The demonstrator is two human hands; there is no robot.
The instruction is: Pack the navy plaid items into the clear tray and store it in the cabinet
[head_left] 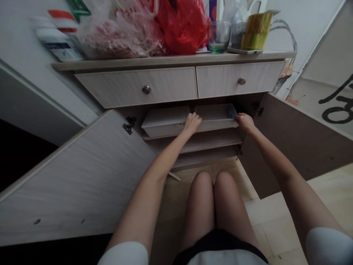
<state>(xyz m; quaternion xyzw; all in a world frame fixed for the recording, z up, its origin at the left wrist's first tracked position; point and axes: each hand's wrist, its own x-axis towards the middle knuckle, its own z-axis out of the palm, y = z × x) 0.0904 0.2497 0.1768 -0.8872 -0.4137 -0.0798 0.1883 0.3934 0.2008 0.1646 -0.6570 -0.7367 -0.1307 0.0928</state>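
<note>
you are kneeling in front of a low cabinet, with both of its doors swung wide: the left door fills the lower left of the view and the right door stands out to the right. on the top shelf inside, just under the drawers, two pale shallow plastic boxes sit side by side, nearly touching. your left hand is on the left end of the right-hand box, right where it meets the left-hand box, with the fingers curled over the rim. your right hand is clasped on the opposite end of the same box, close to the door hinge, with the fingers bent around its corner. so both hands are grasping the right-hand box, which rests on the shelf with its front edge at the shelf's lip. the lower shelf shows beneath it.

above, the left drawer and the right drawer are closed, each with a round knob. the surface on top carries a clear plastic bag, a red bag and a drinking glass beside it. your knees are together on the tiled floor, between your forearms.
</note>
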